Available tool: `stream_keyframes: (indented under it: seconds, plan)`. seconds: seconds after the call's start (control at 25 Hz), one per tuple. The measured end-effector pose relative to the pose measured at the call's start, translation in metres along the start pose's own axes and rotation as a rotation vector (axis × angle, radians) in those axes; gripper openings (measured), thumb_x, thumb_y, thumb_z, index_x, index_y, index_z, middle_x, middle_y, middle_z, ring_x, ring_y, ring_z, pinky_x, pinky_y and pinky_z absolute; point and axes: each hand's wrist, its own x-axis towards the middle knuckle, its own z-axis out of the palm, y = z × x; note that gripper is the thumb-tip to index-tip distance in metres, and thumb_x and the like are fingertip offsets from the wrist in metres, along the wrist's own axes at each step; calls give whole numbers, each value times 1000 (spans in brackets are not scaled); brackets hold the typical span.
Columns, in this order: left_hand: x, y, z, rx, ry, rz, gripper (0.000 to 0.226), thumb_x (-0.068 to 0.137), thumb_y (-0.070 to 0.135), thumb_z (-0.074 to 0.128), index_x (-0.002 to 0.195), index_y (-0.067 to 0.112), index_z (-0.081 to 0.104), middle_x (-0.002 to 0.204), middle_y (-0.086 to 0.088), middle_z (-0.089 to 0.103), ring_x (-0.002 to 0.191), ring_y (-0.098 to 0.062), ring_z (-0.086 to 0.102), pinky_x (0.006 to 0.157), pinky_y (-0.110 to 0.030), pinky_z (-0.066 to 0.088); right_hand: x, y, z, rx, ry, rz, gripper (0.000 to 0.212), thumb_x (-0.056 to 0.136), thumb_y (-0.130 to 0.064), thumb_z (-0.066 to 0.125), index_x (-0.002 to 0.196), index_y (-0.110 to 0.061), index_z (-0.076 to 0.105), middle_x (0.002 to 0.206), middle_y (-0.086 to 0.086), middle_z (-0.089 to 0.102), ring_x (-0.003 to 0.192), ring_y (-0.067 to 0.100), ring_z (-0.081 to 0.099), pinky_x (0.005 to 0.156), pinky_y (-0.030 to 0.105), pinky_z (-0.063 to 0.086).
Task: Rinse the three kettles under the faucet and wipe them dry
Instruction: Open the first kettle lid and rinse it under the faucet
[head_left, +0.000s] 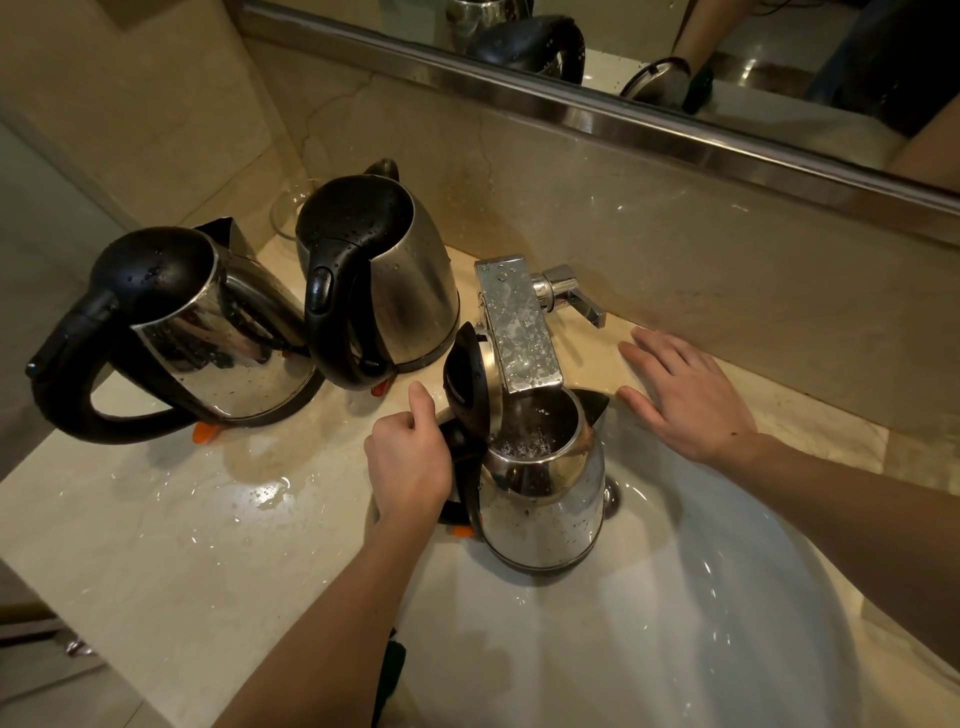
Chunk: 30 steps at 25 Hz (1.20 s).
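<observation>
A steel kettle (543, 499) with its black lid flipped open stands in the white sink (675, 597), right under the chrome faucet (519, 322). Water shows inside its mouth. My left hand (410, 457) grips the kettle's black handle. My right hand (685, 395) lies flat with spread fingers on the counter, just right of the faucet and below its lever (571, 296). Two more steel kettles with black lids and handles stand on the counter to the left, one far left (208, 332) and one next to the faucet (395, 275); both carry water drops.
The beige stone counter (182, 519) is wet, with puddles left of the sink. A clear glass bowl (288, 213) sits behind the kettles in the corner. A mirror with a metal frame (571, 109) runs along the back wall. A dark cloth (392, 670) hangs at the counter's front edge.
</observation>
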Motion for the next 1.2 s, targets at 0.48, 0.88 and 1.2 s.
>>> stream_keyframes:
  seconds: [0.48, 0.88, 1.2]
  plan:
    - [-4, 4, -1, 6, -7, 10, 61, 103, 43, 35, 50, 13, 31, 50, -4, 34, 48, -17, 34, 54, -30, 31, 0, -1, -2, 0, -12, 10, 71, 94, -63, 10, 151, -24, 31, 158, 1, 31, 144, 25, 26, 116, 42, 24]
    - [-1, -1, 1, 13, 1, 2, 61, 102, 45, 35, 51, 12, 32, 51, -7, 36, 50, -19, 35, 56, -35, 33, 0, 0, -1, 4, -4, 5, 72, 94, -63, 10, 149, -24, 33, 156, 1, 33, 143, 25, 28, 115, 42, 26]
    - [0, -1, 2, 9, -4, 6, 61, 102, 45, 35, 51, 12, 35, 52, -7, 37, 50, -20, 36, 57, -35, 35, 1, 1, 1, -9, -15, 9, 72, 94, -63, 9, 151, -25, 30, 158, 0, 31, 144, 23, 25, 116, 42, 25]
